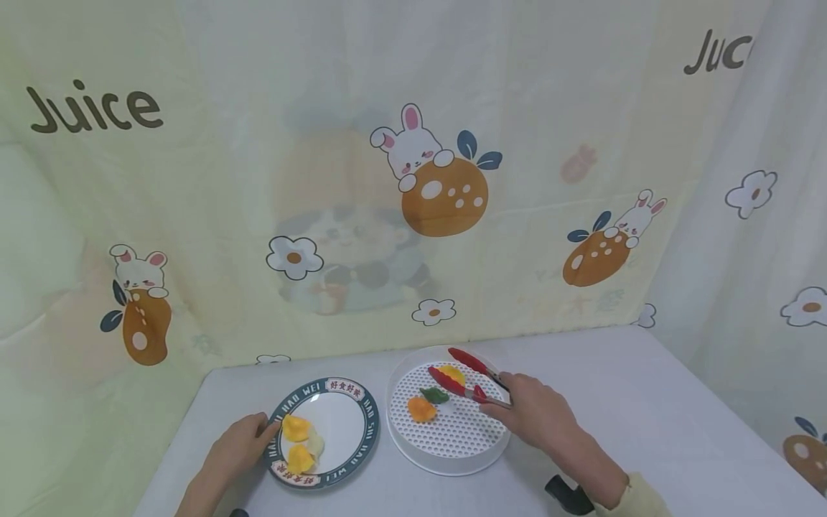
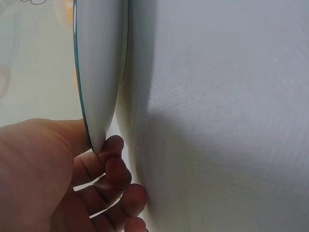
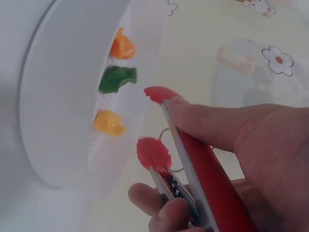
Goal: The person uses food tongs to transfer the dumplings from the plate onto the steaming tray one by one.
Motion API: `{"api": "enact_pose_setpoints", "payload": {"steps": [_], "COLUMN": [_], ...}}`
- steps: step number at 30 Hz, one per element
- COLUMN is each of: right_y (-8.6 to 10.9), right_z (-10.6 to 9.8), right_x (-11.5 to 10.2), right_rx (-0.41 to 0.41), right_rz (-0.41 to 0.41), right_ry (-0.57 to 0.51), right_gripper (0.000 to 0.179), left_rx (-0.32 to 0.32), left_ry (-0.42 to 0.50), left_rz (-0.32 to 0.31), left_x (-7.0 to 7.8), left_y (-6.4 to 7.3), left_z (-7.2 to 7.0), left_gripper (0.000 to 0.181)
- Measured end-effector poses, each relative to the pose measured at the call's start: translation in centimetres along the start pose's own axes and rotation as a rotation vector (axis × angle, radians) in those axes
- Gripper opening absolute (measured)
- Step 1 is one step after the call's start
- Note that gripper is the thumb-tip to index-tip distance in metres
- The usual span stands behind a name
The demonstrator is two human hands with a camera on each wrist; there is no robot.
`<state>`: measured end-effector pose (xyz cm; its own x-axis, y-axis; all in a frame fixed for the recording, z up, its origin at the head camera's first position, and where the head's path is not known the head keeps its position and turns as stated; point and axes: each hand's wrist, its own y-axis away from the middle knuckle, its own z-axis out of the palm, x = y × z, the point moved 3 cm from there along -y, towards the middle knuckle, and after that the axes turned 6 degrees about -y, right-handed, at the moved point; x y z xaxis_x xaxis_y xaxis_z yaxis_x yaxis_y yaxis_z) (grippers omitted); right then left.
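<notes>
Over at the 3 o'clock side of the plate [image 1: 342, 424], a round white perforated tray [image 1: 465, 431] sits on the bench [image 1: 581, 373], and that's where the action is. The right hand [image 1: 533, 409], near the tray's 3 o'clock edge, grips a pair of red tongs [image 1: 446, 380] with the tips spread and hanging above the tray. They're empty, as far as I can see. Inside the tray there's a yellow piece [image 1: 454, 373] at about 12 o'clock, a green piece [image 1: 435, 395] near the middle and an orange piece [image 1: 422, 409] at 9. The left hand [image 1: 240, 443] pinches the plate's rim around 9 o'clock, thumb on top and fingers under. Two more yellow pieces [image 1: 296, 428] and a pale one [image 1: 316, 441] lie on the plate's 8 to 9 o'clock side.

My read: mid-transfer with the tongs, tips lined up around the yellow piece. Can't tell which way stuff is going, though. If it's a pickup, the next move calls for lowering and a light squeeze; if a release, lift clear and swing toward 9 o'clock.
</notes>
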<state>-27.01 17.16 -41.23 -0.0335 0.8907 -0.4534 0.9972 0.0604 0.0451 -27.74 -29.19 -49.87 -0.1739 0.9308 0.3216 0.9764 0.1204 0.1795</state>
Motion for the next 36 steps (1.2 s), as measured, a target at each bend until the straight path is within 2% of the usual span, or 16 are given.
{"api": "enact_pose_setpoints", "payload": {"steps": [9, 22, 28, 36], "right_y": [0.7, 1.4, 1.9, 2.6], "right_z": [0.6, 3.1, 4.5, 6.1], "right_x": [-1.6, -4.6, -6.7, -9.6], "right_rx": [-0.013, -0.087, -0.111, -0.149], "right_rz": [0.029, 0.042, 0.010, -0.101], "right_ry": [-0.054, -0.098, -0.088, -0.097], "right_gripper": [0.104, 0.104, 0.099, 0.099], "left_rx": [0.001, 0.003, -0.001, -0.007], "left_ry": [-0.001, 0.008, 0.007, 0.005], "left_rz": [-0.002, 0.013, 0.009, 0.004], "left_x": [-0.1, -0.2, -0.2, -0.2], "left_y": [0.0, -0.2, -0.2, -0.1], "left_z": [0.0, 0.2, 0.1, 0.0], "left_gripper": [0.032, 0.032, 0.032, 0.031]}}
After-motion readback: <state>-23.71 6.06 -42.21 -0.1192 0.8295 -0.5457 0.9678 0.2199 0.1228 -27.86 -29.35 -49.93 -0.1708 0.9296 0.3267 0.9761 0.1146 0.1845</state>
